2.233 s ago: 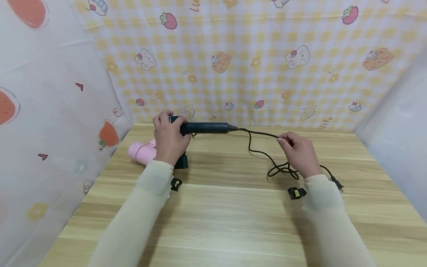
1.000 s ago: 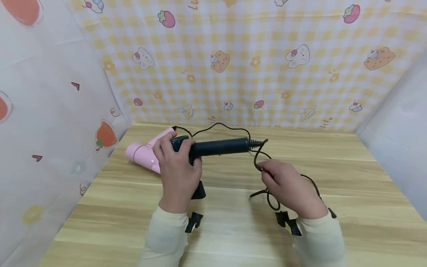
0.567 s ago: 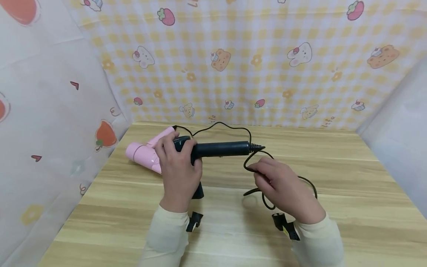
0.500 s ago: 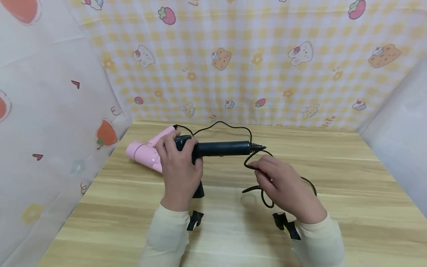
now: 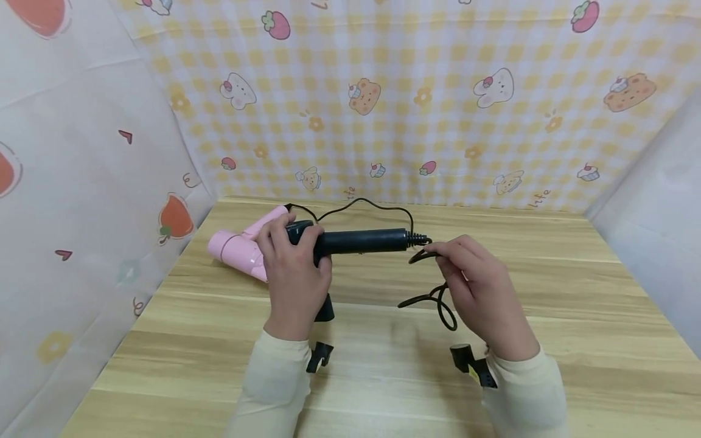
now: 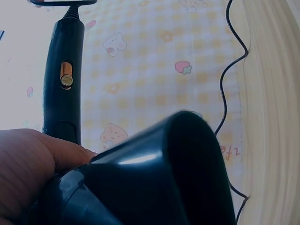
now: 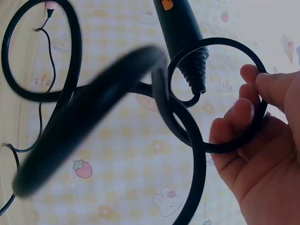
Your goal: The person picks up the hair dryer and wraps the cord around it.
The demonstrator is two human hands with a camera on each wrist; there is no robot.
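A black hair dryer (image 5: 364, 241) is held above the table, its handle pointing right. My left hand (image 5: 294, 274) grips it around the barrel, covering much of the head. In the left wrist view its wide nozzle (image 6: 140, 183) is close to the camera, and a copper-coloured slide switch (image 6: 66, 75) shows on the handle. My right hand (image 5: 484, 292) pinches the dryer's black cord (image 7: 211, 41) between thumb and fingers, just right of the handle's end. The cord forms a round loop there, and more coils hang below the hand.
A pink hair dryer (image 5: 238, 252) lies on the wooden table (image 5: 164, 365) at the left, partly behind my left hand. Its thin cord (image 5: 383, 209) runs along the back edge. A checked cloth (image 5: 416, 128) hangs behind the table. Black wrist mounts (image 5: 320, 356) sit at both sleeves.
Both hands have come nearer to me with the black hair dryer and its cord. My right hand moved left along the cord, bent it into a loop, then rose slightly.
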